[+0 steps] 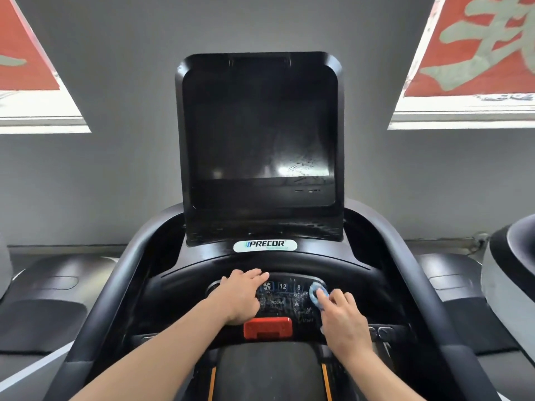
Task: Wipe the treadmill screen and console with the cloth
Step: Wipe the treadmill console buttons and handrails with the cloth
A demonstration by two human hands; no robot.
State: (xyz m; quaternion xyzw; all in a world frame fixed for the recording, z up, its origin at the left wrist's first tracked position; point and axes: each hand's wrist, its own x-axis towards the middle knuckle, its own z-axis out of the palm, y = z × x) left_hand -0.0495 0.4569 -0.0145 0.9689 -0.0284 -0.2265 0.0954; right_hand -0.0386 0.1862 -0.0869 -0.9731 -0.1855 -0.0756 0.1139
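The treadmill's dark screen stands upright in the middle, with smears catching light near its lower right. Below it lies the black console with a button panel. My left hand rests flat on the panel's left part, fingers straight. My right hand holds a small pale blue cloth. Its index finger presses the cloth onto the right end of the panel, and the other fingers are curled. Most of the cloth is hidden under the hand.
A red stop key sits just below the panel between my hands. Curved black handrails run down both sides. Neighbouring machines stand to the right and left. A grey wall with red banners is behind.
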